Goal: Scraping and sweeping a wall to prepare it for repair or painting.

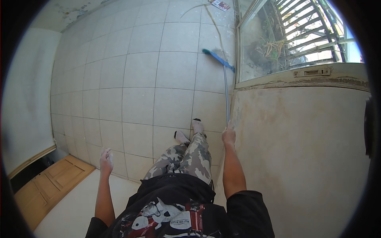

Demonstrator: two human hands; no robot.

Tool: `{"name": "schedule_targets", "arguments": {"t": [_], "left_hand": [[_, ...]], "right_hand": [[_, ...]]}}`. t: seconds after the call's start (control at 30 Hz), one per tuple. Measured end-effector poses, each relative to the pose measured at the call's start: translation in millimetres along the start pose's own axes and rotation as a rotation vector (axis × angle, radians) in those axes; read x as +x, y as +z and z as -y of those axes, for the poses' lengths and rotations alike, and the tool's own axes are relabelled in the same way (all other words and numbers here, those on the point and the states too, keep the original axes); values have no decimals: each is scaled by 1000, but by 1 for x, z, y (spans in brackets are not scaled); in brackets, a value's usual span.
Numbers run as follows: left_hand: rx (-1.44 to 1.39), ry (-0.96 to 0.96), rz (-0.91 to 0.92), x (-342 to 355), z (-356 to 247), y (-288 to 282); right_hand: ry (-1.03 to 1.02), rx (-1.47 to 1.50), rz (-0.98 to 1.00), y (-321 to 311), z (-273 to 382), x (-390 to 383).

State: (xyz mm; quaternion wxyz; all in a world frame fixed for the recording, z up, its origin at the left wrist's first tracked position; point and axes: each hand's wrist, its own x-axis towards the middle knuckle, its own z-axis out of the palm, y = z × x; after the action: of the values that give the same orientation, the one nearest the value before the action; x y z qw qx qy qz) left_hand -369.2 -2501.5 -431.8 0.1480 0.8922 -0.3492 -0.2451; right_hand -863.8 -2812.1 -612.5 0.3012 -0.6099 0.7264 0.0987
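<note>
My right hand (228, 136) is wrapped round the thin metal handle of a broom. The broom (219, 60) reaches away from me along the right wall, and its blue head with green at its left tip rests on the tiled floor. Grey dust lies by the head, beneath the window side. Out to the left, my left hand (106, 160) hangs in the air with its fingers loosely bent and a little apart. White dust coats it, and nothing shows in it.
A long thin hose or cable (216, 27) runs over the floor beyond the broom, near a red and white packet (220, 4). A framed window (262, 43) and a wall (293, 150) border the right. At lower left is a wooden door (55, 184).
</note>
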Motion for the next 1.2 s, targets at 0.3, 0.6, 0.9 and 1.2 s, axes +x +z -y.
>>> {"name": "schedule_targets", "arguments": {"t": [0.3, 0.6, 0.9, 1.2], "left_hand": [[-21, -221, 66, -47, 51, 44], [349, -223, 238, -96, 90, 63], [145, -257, 121, 1, -31, -4], [90, -244, 96, 25, -69, -3]], "right_hand": [[-54, 79, -8, -43, -9, -134], [329, 390, 389, 49, -108, -264], [39, 72, 17, -14, 12, 6], [111, 143, 210, -109, 4, -168]]}}
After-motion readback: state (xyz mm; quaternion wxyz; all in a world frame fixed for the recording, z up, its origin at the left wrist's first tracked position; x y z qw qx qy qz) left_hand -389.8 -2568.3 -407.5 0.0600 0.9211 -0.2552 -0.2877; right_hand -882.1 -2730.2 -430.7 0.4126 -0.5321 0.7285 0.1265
